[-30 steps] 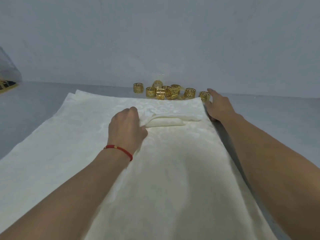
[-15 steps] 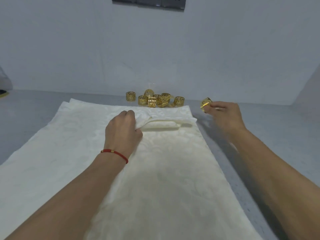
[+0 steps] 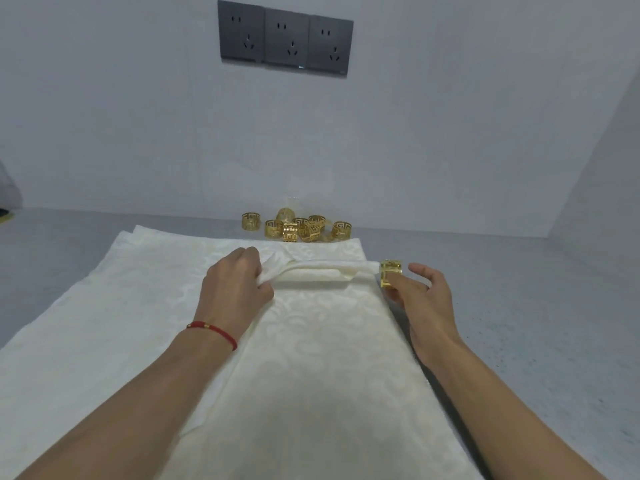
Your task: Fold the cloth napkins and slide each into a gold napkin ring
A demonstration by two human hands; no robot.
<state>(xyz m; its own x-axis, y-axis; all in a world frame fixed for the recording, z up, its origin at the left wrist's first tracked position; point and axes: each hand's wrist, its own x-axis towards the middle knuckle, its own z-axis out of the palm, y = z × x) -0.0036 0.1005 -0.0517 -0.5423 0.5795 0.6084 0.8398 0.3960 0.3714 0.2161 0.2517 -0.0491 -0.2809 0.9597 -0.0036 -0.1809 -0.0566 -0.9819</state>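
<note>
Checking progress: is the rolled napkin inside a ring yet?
Not yet. The rolled napkin lies bare; the right hand holds the gold ring just beside its end.

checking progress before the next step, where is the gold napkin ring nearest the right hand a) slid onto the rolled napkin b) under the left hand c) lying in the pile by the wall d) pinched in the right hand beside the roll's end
d: the gold cut-out metal napkin ring is pinched in the right hand, just off the end of the rolled cream cloth napkin, which the left hand grips.

Plain indoor room: grey wall (image 3: 138,116), 3 wall sockets (image 3: 285,38).
</note>
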